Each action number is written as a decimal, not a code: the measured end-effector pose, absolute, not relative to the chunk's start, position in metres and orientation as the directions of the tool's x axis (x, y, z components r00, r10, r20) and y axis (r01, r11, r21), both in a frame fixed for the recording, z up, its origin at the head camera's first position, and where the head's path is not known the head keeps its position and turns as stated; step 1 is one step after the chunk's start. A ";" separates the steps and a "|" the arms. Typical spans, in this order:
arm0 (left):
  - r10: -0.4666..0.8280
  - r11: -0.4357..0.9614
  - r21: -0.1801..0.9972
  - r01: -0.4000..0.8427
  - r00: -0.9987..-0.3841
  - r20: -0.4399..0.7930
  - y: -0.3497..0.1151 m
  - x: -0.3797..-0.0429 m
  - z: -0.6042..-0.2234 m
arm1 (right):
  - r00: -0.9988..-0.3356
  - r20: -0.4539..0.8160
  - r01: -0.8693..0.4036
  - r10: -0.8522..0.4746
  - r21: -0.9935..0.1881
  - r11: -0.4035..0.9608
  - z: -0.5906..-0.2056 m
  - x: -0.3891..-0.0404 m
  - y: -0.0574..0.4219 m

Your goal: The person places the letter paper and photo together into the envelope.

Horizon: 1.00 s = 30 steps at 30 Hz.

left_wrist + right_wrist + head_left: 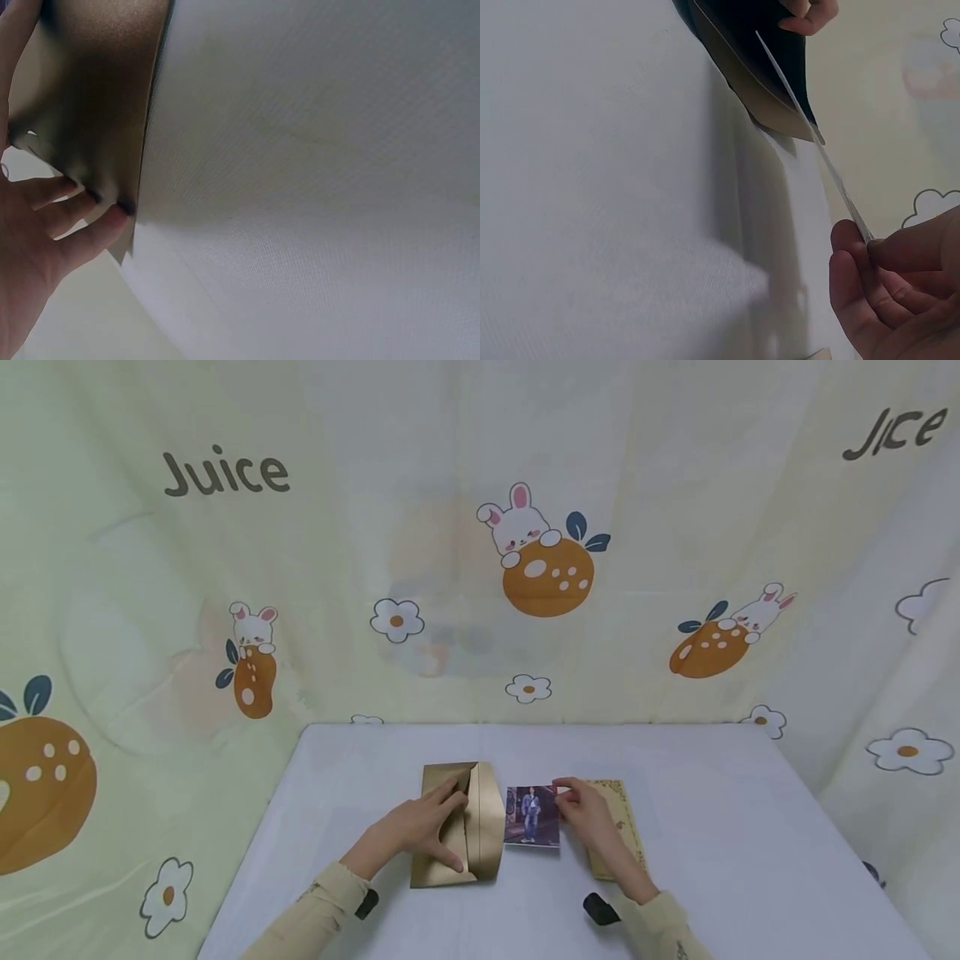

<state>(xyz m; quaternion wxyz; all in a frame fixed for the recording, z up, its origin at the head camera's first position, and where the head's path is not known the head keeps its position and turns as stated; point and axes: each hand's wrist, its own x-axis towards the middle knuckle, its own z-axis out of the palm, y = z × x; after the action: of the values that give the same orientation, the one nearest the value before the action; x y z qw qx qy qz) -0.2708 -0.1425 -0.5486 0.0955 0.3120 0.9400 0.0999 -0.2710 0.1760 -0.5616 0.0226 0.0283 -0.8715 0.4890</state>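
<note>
A gold envelope [446,852] lies on the table with its flap [491,822] folded out to the right. My left hand [427,827] rests on the envelope, thumb and fingers spread across the front by its mouth; in the left wrist view the fingertips [116,214] touch the gold paper. My right hand [588,814] pinches a photo [532,817] of a standing person in blue by its right edge, between thumb and fingers. Its left edge is close beside the flap. Edge-on in the right wrist view, the photo [821,150] points toward the envelope's dark opening [787,67].
A cream card [615,793] with a gold ornamental border lies partly under the right hand and forearm. All this rests on a white-covered table [360,760]. Behind it hangs a printed curtain [375,527] with rabbits, oranges and flowers.
</note>
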 end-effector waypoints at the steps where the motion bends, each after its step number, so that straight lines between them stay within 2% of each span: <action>1: 0.606 0.786 0.245 0.568 -0.787 -0.115 -0.143 -0.271 -0.549 | -0.997 0.072 -0.078 -0.030 -0.854 0.515 -0.562 -0.272 0.175; 9: 0.602 0.790 0.228 0.570 -0.790 -0.111 -0.144 -0.274 -0.549 | -0.994 0.091 -0.110 -0.064 -0.862 0.494 -0.566 -0.276 0.164; 18: 0.596 0.795 0.227 0.562 -0.793 -0.124 -0.144 -0.272 -0.550 | -0.994 0.056 -0.093 -0.094 -0.882 0.462 -0.575 -0.278 0.146; 30: 0.585 0.803 0.225 0.552 -0.802 -0.120 -0.143 -0.272 -0.551 | -0.992 0.049 -0.100 -0.118 -0.872 0.479 -0.580 -0.284 0.123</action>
<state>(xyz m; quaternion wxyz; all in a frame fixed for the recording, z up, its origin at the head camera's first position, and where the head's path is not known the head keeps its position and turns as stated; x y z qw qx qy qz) -0.2721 -0.1431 -0.5509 0.0920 0.3009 0.9450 0.0895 -0.2839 0.1230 -0.5799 -0.0088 0.0634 -0.8598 0.5066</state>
